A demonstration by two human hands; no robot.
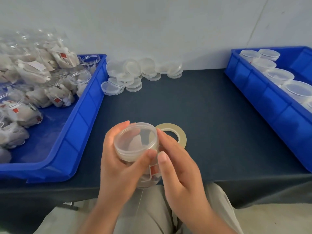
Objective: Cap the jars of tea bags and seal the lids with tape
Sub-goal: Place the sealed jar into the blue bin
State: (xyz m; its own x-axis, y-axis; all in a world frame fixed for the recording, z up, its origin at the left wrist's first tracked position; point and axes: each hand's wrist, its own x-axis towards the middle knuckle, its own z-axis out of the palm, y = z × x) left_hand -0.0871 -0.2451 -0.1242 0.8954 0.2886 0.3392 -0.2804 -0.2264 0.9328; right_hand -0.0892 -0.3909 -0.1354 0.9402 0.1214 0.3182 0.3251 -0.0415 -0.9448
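A clear plastic jar (136, 142) with tea bags inside and a clear lid on top is held above the table's front edge. My left hand (118, 164) grips the jar from the left, thumb across its front just under the lid. My right hand (179, 164) touches the lid's right side with straight fingers, its thumb beside the jar. A roll of clear tape (181, 135) lies flat on the dark table just right of the jar, partly hidden behind it.
A blue bin (81, 119) at left holds several uncapped jars of tea bags. Loose clear lids (135, 73) are piled at the back centre. A second blue bin (263, 92) at right holds several capped jars. A white wall stands behind.
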